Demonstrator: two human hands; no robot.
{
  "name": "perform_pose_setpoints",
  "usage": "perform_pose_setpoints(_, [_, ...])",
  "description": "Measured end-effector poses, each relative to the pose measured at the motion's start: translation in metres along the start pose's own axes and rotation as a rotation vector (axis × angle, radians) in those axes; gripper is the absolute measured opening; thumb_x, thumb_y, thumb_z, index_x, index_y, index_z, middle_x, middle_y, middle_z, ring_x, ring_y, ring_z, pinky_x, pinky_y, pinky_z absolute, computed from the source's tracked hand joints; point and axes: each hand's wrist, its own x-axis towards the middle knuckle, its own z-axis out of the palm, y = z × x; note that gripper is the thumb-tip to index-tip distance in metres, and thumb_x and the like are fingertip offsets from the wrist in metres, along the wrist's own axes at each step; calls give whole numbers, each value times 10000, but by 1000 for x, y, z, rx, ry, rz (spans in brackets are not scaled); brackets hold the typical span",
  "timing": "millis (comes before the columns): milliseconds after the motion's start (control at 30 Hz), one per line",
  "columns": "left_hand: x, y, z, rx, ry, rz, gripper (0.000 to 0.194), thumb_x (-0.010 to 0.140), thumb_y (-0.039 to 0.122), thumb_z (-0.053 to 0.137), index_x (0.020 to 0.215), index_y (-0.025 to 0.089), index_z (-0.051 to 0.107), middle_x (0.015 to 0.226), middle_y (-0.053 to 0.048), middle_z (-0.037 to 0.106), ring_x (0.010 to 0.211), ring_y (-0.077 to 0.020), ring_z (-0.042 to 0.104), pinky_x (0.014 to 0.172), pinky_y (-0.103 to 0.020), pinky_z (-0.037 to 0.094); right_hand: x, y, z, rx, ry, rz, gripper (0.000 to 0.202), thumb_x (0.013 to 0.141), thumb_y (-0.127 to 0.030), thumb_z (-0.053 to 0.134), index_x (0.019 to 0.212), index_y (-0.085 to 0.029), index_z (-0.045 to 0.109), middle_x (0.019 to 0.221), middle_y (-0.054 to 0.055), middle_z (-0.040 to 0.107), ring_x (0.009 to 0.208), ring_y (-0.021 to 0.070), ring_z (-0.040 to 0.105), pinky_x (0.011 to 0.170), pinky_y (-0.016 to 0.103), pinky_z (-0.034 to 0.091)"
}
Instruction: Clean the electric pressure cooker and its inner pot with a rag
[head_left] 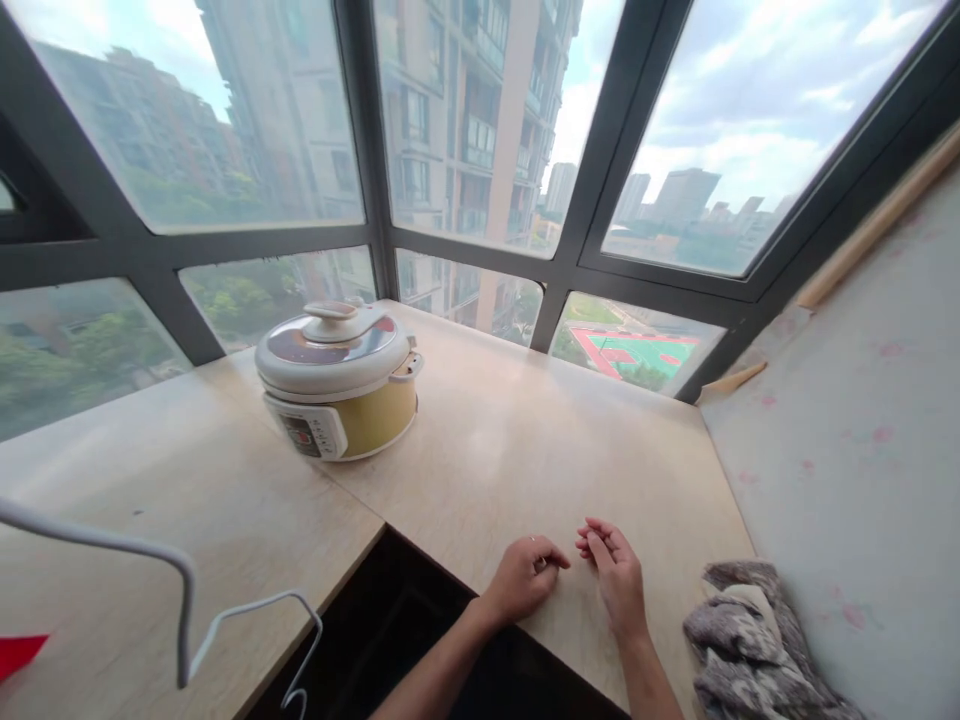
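Low over the beige countertop (480,430), near its front edge, my two hands face each other with a small gap between them. My left hand (525,578) has its fingers curled in and the back of the hand up. A tiny pale spot shows by its fingers, but whether it holds anything is hidden. Turned partly palm-inward, my right hand (616,572) has loosely bent fingers with their tips apart, and nothing shows in it. Farther back on the left stands an electric cooker (375,420) with a gold body and a white-rimmed lid, apart from both hands.
A grey patterned cloth (739,640) lies bunched at the right, by the floral wall (847,480). White cable (184,590) loops across the left front. Something red (21,655) pokes in at the left edge. A dark recess (397,620) cuts into the counter. Windows surround the back.
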Motion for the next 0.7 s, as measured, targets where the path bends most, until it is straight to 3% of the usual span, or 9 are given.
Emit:
perform_pose_setpoints(100, [-8, -4, -21, -108, 34, -51, 293, 758, 59, 510, 854, 161, 768, 813, -56, 726, 730, -153, 635, 684, -263, 464, 1, 3, -2, -2, 3, 26, 627, 559, -577, 849, 999, -159, 691, 886, 69, 720, 753, 181, 651, 694, 294, 558])
perform_pose_setpoints(200, [-12, 0, -60, -168, 180, -17, 249, 757, 77, 517, 809, 149, 749, 807, -66, 712, 704, -147, 647, 674, -260, 497, 1, 3, -4, -14, 5, 64, 654, 517, -575, 859, 993, -157, 697, 879, 67, 725, 748, 176, 652, 675, 274, 562])
perform_pose_setpoints(267, [-11, 11, -99, -139, 403, 84, 210, 767, 105, 530, 770, 157, 733, 833, -68, 705, 694, -142, 633, 669, -264, 515, 1, 2, -5, -18, 16, 94, 663, 484, -558, 868, 982, -155, 699, 866, 63, 727, 736, 172, 650, 658, 262, 562])
perform_pose_setpoints(367, [-6, 36, -167, -115, 917, 199, 147, 770, 172, 559, 729, 168, 700, 816, -61, 680, 685, -149, 612, 595, -251, 506, 4, -2, 0, 26, 51, 155, 661, 437, -502, 884, 960, -150, 688, 844, 50, 727, 739, 158, 648, 657, 233, 558])
perform_pose_setpoints(433, [-3, 53, -213, -139, 1227, 197, 114, 738, 204, 579, 722, 166, 685, 780, -50, 660, 677, -146, 597, 590, -243, 489, 7, -8, 11, 48, 53, 221, 665, 404, -464, 888, 944, -139, 676, 838, 50, 727, 745, 154, 644, 652, 222, 552])
perform_pose_setpoints(533, [-1, 72, -273, -242, 1523, 143, 112, 689, 215, 567, 718, 154, 656, 681, -20, 607, 579, -121, 530, 558, -238, 437, 10, -22, 44, -1, -23, 247, 668, 412, -449, 878, 959, -125, 674, 867, 65, 729, 771, 162, 637, 632, 228, 534])
perform_pose_setpoints(633, [6, 79, -326, -306, 1680, 139, 100, 672, 188, 516, 721, 155, 596, 680, -10, 575, 582, -115, 496, 543, -231, 380, 10, -44, 98, -25, -159, 137, 622, 482, -447, 864, 988, -138, 675, 921, 62, 728, 852, 174, 636, 681, 244, 528])
perform_pose_setpoints(700, [15, 78, -361, -316, 1724, 74, 137, 691, 149, 461, 783, 156, 562, 771, -20, 587, 617, -111, 493, 572, -232, 384, 10, -60, 142, -8, -226, 30, 568, 520, -449, 852, 971, -155, 670, 924, 53, 719, 898, 185, 633, 724, 261, 525])
